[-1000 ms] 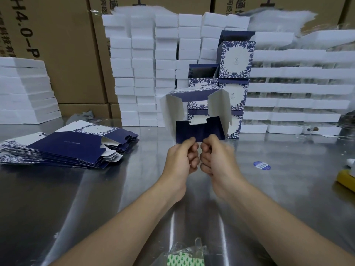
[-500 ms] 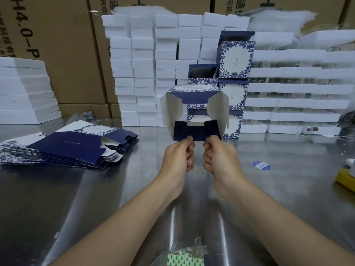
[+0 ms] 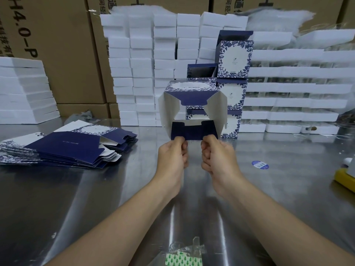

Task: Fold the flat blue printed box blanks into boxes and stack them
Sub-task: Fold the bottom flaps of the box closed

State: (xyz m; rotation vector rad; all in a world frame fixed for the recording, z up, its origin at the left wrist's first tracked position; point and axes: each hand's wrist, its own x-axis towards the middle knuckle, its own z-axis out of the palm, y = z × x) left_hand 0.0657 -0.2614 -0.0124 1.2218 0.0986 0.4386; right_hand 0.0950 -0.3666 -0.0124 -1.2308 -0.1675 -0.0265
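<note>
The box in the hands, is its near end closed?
Open. On the box, side flaps splay outward, top and bottom flaps don't meet; left hand and right hand pinch the bottom flap.

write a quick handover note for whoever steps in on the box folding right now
Left hand: pinches the lower dark-blue flap of the half-formed box, held up over the steel table.
Right hand: pinches the same flap, beside the left.
Box: opened into a tube; the near end is not yet closed, and its side flaps are spread out.
Done: folded boxes are stacked at the back.
Left: close this end, stack the box, then work through the pile of flat blanks on the left.
</note>
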